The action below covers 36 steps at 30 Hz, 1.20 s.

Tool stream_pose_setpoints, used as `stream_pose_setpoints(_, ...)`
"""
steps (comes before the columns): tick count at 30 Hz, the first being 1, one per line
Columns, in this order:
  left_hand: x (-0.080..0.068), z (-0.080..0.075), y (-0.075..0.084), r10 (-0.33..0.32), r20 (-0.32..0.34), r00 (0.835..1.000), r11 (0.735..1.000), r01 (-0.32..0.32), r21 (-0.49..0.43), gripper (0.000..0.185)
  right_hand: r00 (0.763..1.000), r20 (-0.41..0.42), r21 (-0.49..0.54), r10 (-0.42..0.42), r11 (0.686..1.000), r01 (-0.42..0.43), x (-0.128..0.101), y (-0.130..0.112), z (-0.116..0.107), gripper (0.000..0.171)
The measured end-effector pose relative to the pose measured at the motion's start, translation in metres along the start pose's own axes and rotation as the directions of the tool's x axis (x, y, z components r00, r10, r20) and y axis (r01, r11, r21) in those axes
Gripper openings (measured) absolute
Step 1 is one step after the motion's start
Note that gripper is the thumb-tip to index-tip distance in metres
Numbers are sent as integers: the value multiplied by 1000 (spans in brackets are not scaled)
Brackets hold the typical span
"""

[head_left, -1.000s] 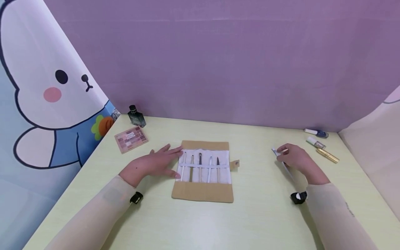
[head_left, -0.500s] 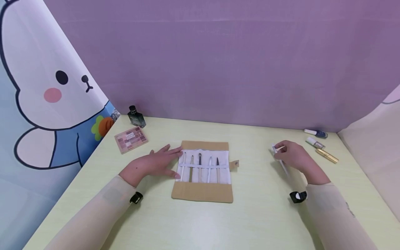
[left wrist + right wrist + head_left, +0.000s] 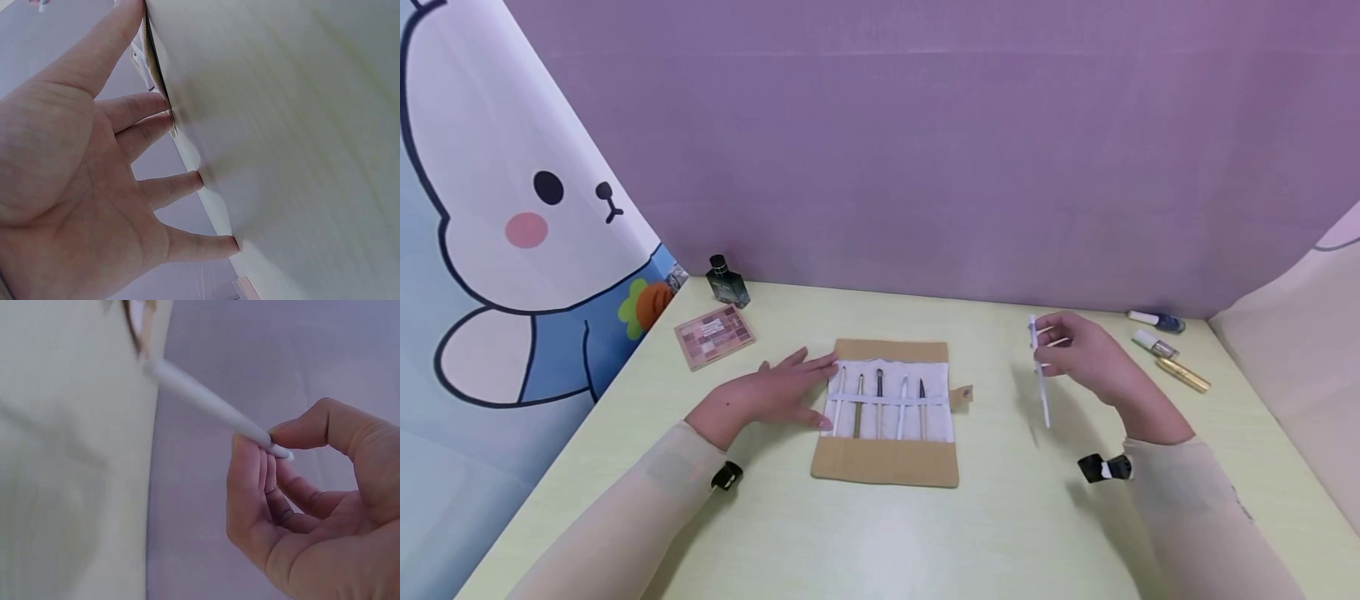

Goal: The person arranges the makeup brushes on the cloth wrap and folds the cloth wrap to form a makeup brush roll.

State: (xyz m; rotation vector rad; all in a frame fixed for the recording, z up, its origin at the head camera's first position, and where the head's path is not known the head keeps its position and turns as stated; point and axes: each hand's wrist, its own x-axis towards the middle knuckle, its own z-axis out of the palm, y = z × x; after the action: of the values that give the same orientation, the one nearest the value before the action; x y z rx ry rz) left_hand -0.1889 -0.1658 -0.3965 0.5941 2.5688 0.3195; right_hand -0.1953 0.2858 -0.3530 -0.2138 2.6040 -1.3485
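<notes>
Forearms point(image 3: 632, 508) in pale sleeves come in from both lower corners of the head view, angled inward over the table point(image 3: 880, 550). We have the left hand point(image 3: 773, 395) palm down at the brush roll's left side, fingers spread and straight, thumb apart. Left wrist view: two fingertips touch the edge of the brush roll point(image 3: 886, 463), the other two rest on the table just beside it. It grips nothing; we read it as contact only. Our right hand point(image 3: 1090, 357) is raised off the table right of the roll, wrist bent inward, back of hand up. Grip there is a pinch: thumb on one side, fingertips on the other, closed around a white stick point(image 3: 1042, 396) close to its upper end. A short end pokes past the fingertips; the long end slants down toward us, clear of the table, shadow beside it. Far end is blurred in the right wrist view, so we can't tell its tip. Stick sits between the roll's snap tab point(image 3: 962, 396) and the gold tube point(image 3: 1183, 375), well apart from the roll. Roll lies open, five slim tools point(image 3: 880, 404) upright in a row under its band point(image 3: 891, 399).
</notes>
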Motion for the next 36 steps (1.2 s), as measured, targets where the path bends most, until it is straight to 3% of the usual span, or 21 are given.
stream_pose_setpoints(8, 2, 2, -1, 2, -7, 1000, 1000, -2, -3, 100, 997, 7, 217, -78, 973, 74, 4, -18, 18, 47)
stream_pose_setpoints(14, 2, 2, -1, 4, -11, 1000, 1000, -4, 1, 101, 992, -19, 299, -122, 946, 122, 10, -29, 33, 42)
stream_pose_setpoints(36, 0, 2, -3, 14, -18, 1000, 1000, -14, 8, 100, 990, -113, 324, -88, 938, 120, 51, -33, 85, 44)
